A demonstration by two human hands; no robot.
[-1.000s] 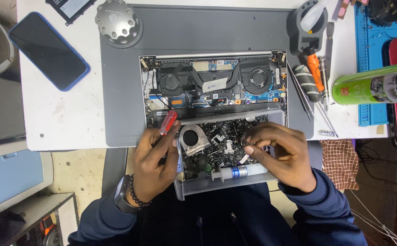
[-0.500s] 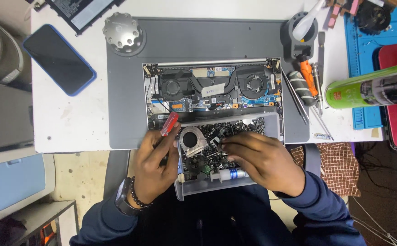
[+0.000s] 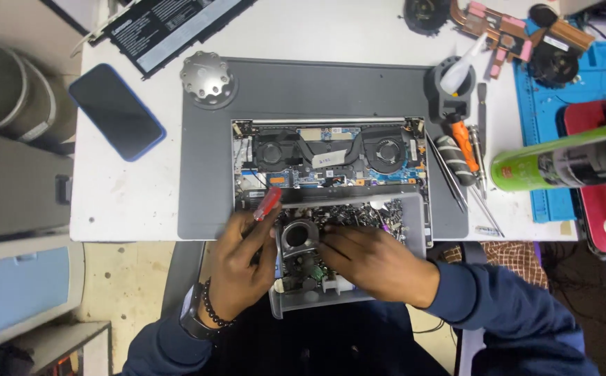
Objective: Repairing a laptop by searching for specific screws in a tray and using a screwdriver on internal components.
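Right hand (image 3: 372,264) laid flat, fingers spread, inside grey parts tray (image 3: 418,230) among small loose parts (image 3: 359,216); nothing seen gripped. Left hand (image 3: 240,268) closed round red-handled screwdriver (image 3: 267,203), pressed against tray's left wall. Tray hemmed: opened laptop (image 3: 327,157) directly behind, table edge (image 3: 129,233) at left, tools (image 3: 459,150) at right. Since earlier frame, right hand shifted leftward toward round fan (image 3: 297,235).

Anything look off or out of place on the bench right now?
The green can lies on its side across the blue mat. The parts tray overhangs the table edge and partly covers the open laptop. Nothing looks spilled.
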